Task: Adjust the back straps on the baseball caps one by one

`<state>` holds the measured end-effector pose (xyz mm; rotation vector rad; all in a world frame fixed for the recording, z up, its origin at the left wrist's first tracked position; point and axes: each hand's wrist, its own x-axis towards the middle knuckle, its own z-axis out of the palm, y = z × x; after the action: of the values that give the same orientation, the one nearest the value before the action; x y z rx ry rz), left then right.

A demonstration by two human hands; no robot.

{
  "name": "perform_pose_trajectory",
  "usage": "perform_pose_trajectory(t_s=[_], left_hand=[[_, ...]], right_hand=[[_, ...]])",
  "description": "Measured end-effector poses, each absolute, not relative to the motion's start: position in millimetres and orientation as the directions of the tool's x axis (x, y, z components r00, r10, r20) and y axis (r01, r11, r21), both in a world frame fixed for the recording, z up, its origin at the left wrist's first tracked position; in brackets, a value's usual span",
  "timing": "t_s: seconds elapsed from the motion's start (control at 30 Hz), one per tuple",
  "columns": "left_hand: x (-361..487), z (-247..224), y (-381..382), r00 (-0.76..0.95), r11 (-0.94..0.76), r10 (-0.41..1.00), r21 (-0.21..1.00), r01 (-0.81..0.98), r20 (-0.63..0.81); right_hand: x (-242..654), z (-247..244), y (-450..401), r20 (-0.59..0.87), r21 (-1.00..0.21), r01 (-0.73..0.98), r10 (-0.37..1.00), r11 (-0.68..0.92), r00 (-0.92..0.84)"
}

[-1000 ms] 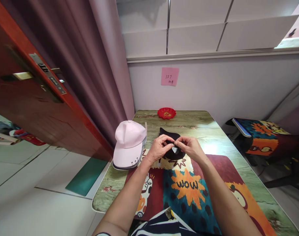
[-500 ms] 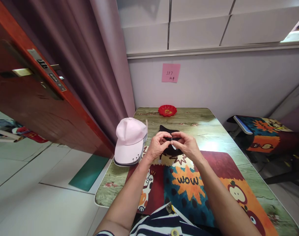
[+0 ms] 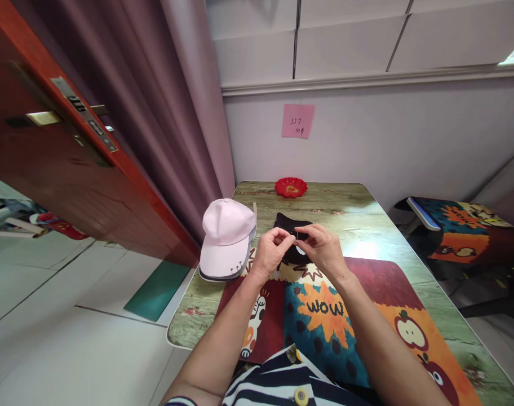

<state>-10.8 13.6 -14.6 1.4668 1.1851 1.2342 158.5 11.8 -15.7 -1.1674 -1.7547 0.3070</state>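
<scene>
Both of my hands meet above a black cloth item point(image 3: 286, 222), perhaps a cap, which lies on the table with a white patch partly showing. My left hand point(image 3: 272, 251) is closed, thumb and forefinger pinched on something too small to make out. Facing it, my right hand point(image 3: 322, 245) also pinches, and a tiny pale thing shows between the fingertips. Left of my hands, a pink cap point(image 3: 226, 225) rests on top of a darker cap, its brim toward me with small rings at the edge.
Behind the hands, a red scalloped dish point(image 3: 291, 187) sits near the far edge of the wood-patterned table point(image 3: 189, 321). A colourful mat point(image 3: 261, 332) lies under my forearms. An open door point(image 3: 92, 186) stands left, and a stool point(image 3: 460, 228) is at the right.
The view has shifted slightly, moving the scene a little right and up. My left fingers have changed their pose slightly at the fingertips; the caps and dish stay in place on the table.
</scene>
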Motion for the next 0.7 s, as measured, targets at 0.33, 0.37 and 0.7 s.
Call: perform_pose_trajectory(t_s=[0.33,0.37,0.7], left_hand=[[-1.3,-13.9,17.6,-0.010,0.015,1.000,0.993,-0.116,-0.016],[-2.9,-15.3,18.4,-0.033,0.017,0.999,0.994,-0.107,-0.021],[-21.6,-26.8,28.2,-0.150,-0.083,0.984,0.992,0.100,0.097]], right_hand=[[157.0,-13.6,7.1,0.541,-0.543,0.735,0.838,0.406,-0.063],[157.4,-14.1,7.2,0.526,-0.553,0.737,0.849,0.388,-0.053],[161.4,-11.0,9.2,0.466,-0.605,0.710,0.883,0.359,-0.049]])
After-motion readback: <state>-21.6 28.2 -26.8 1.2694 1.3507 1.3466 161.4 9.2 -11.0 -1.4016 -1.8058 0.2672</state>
